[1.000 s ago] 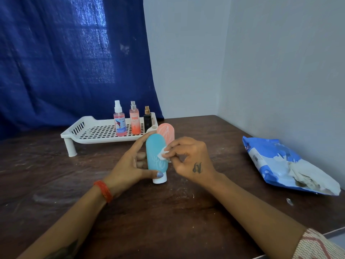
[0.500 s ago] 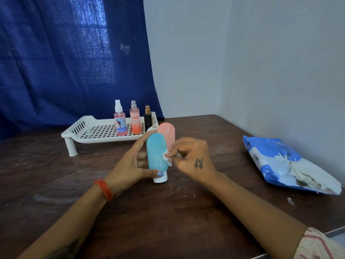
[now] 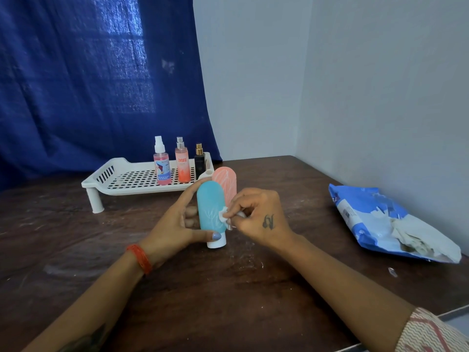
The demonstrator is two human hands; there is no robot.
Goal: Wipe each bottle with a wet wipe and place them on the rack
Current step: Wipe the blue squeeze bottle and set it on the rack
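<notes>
The teal squeeze bottle [image 3: 211, 209] stands cap-down on the worktop [image 3: 228, 288], gripped by the left hand [image 3: 175, 224], while the right hand [image 3: 256, 217] pinches a wadded wet wipe [image 3: 224, 216] against its side. A pink squeeze bottle [image 3: 225, 181] stands just behind. On the white rack [image 3: 127, 177] stand three spray bottles, the middle peach one [image 3: 182, 163] reading "ENGAGE"; a blue wipes pack [image 3: 380, 224] lies right.

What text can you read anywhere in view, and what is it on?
"ENGAGE": on the orange spray bottle standing on the rack.
Pink spray bottle label: print too small to read.
Wet wipe pack: barcode and print blurred, unreadable.
Right hand: a tattoo mark, not legible.
</notes>
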